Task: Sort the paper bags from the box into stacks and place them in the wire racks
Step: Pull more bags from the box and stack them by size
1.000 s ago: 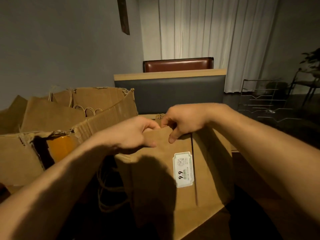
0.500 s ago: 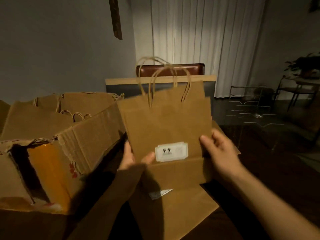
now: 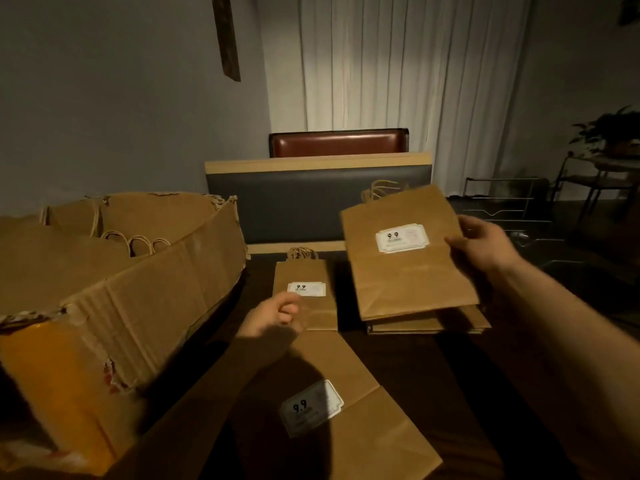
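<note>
My right hand (image 3: 485, 251) grips the right edge of a flat brown paper bag (image 3: 405, 265) with a white label and holds it just above a stack of same-sized bags (image 3: 429, 323) on the dark table. A narrower bag (image 3: 311, 296) lies flat left of that stack. My left hand (image 3: 277, 315) hovers at that bag's lower left corner, fingers loosely curled, holding nothing. A large bag (image 3: 346, 410) lies flat nearest me. The torn cardboard box (image 3: 138, 306) at the left holds more bags with twine handles. Wire racks (image 3: 502, 209) stand at the far right.
A dark bench back (image 3: 311, 206) with a wooden rim runs behind the table, and a brown chair back (image 3: 337, 143) rises behind it. White curtains hang at the rear. A plant on a small stand (image 3: 609, 147) is at the far right.
The bag I held upright with both hands has swung right and now lies near flat over the stack in my right hand alone. My left hand let go and dropped beside the narrow bag.
</note>
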